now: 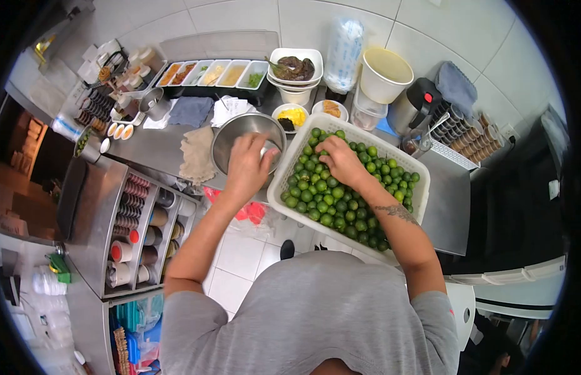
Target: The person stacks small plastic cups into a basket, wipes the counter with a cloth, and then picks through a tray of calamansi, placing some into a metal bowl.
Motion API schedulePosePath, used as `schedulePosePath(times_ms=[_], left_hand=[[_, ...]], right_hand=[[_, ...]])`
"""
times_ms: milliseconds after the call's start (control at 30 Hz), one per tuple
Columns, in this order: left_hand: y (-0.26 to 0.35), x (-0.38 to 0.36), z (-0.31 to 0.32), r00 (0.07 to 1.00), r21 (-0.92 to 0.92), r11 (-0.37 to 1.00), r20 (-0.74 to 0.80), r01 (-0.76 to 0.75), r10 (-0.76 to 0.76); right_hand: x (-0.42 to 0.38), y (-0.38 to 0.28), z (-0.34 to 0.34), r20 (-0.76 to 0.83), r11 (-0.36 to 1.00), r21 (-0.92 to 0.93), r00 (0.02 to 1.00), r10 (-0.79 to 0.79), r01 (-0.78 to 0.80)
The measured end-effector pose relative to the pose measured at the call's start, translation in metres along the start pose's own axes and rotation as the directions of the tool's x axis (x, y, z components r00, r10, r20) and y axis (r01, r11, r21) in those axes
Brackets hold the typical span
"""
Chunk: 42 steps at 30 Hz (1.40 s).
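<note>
A white perforated basket (280, 195) heaped with green limes (331, 201) stands in front of me, tilted in the view. My right hand (341, 161) reaches into its far left part, fingers bent down around a lime; the fingertips are partly hidden. Left of the basket is a round stainless steel bowl (223, 147). My left hand (248, 161) hangs over this bowl, thumb and fingers apart, and I see nothing held between them. The hand and forearm cover part of the bowl's inside.
A beige cloth (196, 156) lies left of the bowl. Behind stand a topping tray (212, 74), small bowls of yellow food (292, 116) and fried pieces (331, 110), stacked white dishes (295, 57), a cream bucket (385, 76) and a steel jug (415, 105). Below left is a shelf of cups (143, 231).
</note>
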<state>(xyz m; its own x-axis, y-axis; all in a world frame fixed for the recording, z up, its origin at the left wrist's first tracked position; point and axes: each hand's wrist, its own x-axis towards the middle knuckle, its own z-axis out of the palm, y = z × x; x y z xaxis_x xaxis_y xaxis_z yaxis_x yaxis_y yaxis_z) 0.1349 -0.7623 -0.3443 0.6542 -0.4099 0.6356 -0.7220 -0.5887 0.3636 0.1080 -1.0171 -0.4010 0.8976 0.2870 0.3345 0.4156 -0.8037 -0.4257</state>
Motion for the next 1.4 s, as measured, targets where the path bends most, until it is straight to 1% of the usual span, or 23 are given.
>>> schedulePosePath(times_ms=[33,67,100,133,233,333,367,433,567,667,833,867,933,967,1000,1067,1133,1200,1267,1300,1333,1367,1400], left_hand=[[-0.001,-0.001,-0.001,0.995,-0.111,0.994,0.103,0.005,0.007],[-0.002,-0.001,-0.002,0.980,-0.219,0.975,0.200,0.021,0.023],[-0.001,-0.002,-0.001,0.956,-0.322,0.945,0.289,0.048,0.050],[0.004,-0.004,0.004,0.952,-0.361,0.928,0.307,0.093,0.024],[0.028,-0.001,0.020,0.905,-0.493,0.809,0.413,0.320,-0.106],[0.056,0.002,0.032,0.790,-0.456,0.707,0.565,0.540,-0.238],[0.061,0.000,0.038,0.810,-0.475,0.706,0.534,0.526,-0.243],[0.068,-0.007,0.051,0.841,-0.510,0.698,0.474,0.503,-0.260],[0.073,-0.015,0.064,0.922,-0.498,0.791,0.325,0.356,-0.210],[0.075,-0.018,0.071,0.991,-0.362,0.927,0.120,0.101,-0.061],[0.065,-0.020,0.069,0.952,-0.505,0.817,0.258,0.278,-0.165],[0.064,-0.020,0.066,0.937,-0.525,0.786,0.291,0.326,-0.195],[0.057,-0.021,0.067,0.976,-0.340,0.918,0.144,0.205,-0.165],[0.052,-0.023,0.068,0.988,-0.231,0.961,0.074,0.149,-0.135],[0.051,-0.020,0.061,0.991,-0.213,0.970,0.094,0.116,-0.098],[0.064,-0.017,0.058,0.994,-0.440,0.891,0.069,0.109,-0.087],[0.071,-0.013,0.050,0.991,-0.542,0.831,0.111,0.124,-0.075],[0.067,-0.013,0.044,0.974,-0.531,0.830,0.221,0.168,-0.056],[0.051,-0.015,0.042,0.968,-0.459,0.857,0.193,0.236,-0.164],[0.043,-0.016,0.039,0.960,-0.423,0.864,0.175,0.272,-0.217],[0.039,-0.012,0.028,0.944,-0.373,0.868,0.143,0.328,-0.296],[0.028,-0.012,0.023,0.977,-0.191,0.959,0.000,0.208,-0.212],[0.016,-0.011,0.017,0.988,0.017,0.995,-0.121,0.100,-0.097]], right_hand=[[-0.002,-0.001,0.000,0.014,0.939,0.325,0.994,0.111,-0.109],[-0.005,-0.001,-0.002,0.065,0.766,0.610,0.976,0.207,-0.203],[-0.006,-0.008,-0.011,0.146,0.503,0.820,0.950,0.278,-0.273],[-0.009,-0.025,-0.032,0.215,0.432,0.835,0.924,0.316,-0.341],[-0.023,-0.039,-0.046,0.219,0.381,0.868,0.934,0.282,-0.318],[-0.035,-0.046,-0.044,0.201,0.328,0.896,0.932,0.303,-0.300],[-0.039,-0.048,-0.045,0.198,0.322,0.898,0.929,0.312,-0.299],[-0.044,-0.051,-0.045,0.178,0.390,0.868,0.926,0.332,-0.307],[-0.051,-0.047,-0.038,0.134,0.448,0.846,0.929,0.345,-0.289],[-0.051,-0.048,-0.038,0.155,0.457,0.833,0.925,0.348,-0.312],[-0.052,-0.044,-0.042,0.198,0.513,0.782,0.922,0.332,-0.353],[-0.052,-0.044,-0.041,0.171,0.475,0.816,0.923,0.345,-0.329],[-0.048,-0.043,-0.038,0.115,0.399,0.876,0.921,0.372,-0.270],[-0.048,-0.043,-0.037,0.110,0.402,0.872,0.911,0.398,-0.281],[-0.048,-0.042,-0.037,0.105,0.405,0.867,0.900,0.422,-0.291],[-0.046,-0.040,-0.033,0.097,0.405,0.862,0.883,0.460,-0.306],[-0.042,-0.040,-0.026,0.147,0.375,0.876,0.907,0.394,-0.304],[-0.035,-0.043,-0.023,0.215,0.337,0.880,0.913,0.347,-0.335],[-0.031,-0.045,-0.014,0.081,0.695,0.690,0.976,0.203,-0.202],[-0.031,-0.045,-0.012,0.037,0.829,0.548,0.993,0.111,-0.114],[-0.032,-0.049,-0.018,0.019,0.951,0.287,0.992,-0.129,0.118],[-0.033,-0.050,-0.020,0.102,0.979,0.157,0.984,-0.144,0.127],[-0.034,-0.052,-0.021,0.185,0.989,0.027,0.972,-0.147,0.144]])
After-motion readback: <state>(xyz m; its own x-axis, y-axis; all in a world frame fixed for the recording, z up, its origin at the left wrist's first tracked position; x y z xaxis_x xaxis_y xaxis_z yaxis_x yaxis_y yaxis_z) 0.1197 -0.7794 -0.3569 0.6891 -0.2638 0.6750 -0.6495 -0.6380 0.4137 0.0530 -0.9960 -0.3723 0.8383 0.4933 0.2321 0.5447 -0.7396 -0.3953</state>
